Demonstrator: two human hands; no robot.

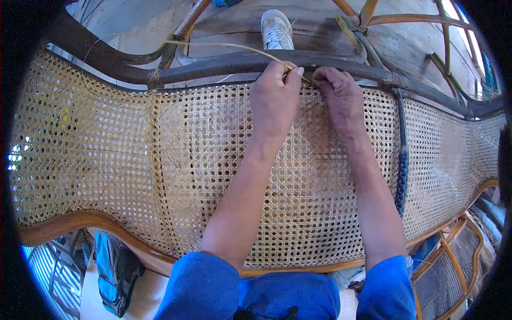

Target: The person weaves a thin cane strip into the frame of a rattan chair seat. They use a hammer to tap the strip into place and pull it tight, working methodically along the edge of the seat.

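Note:
A large panel of woven cane webbing (314, 197) stretches across in front of me, fixed along its far side to a dark bent frame pole (229, 68). My left hand (276, 93) pinches a thin cane strip (234, 46) between thumb and fingers at that far edge. The strip arches off to the left over the pole, and a short part shows between my hands. Close by on the right, my right hand (340, 93) has its fingers curled together at the webbing's edge, by the strip's near end. What its fingertips grip is hidden.
A blue-black braided cord (402, 181) lies down the webbing right of my arm. Beyond the pole are a white shoe (277, 31) and a rattan frame (408, 19). A blue-and-black bag (111, 272) sits at lower left; a cane-panelled chair (453, 261) stands at lower right.

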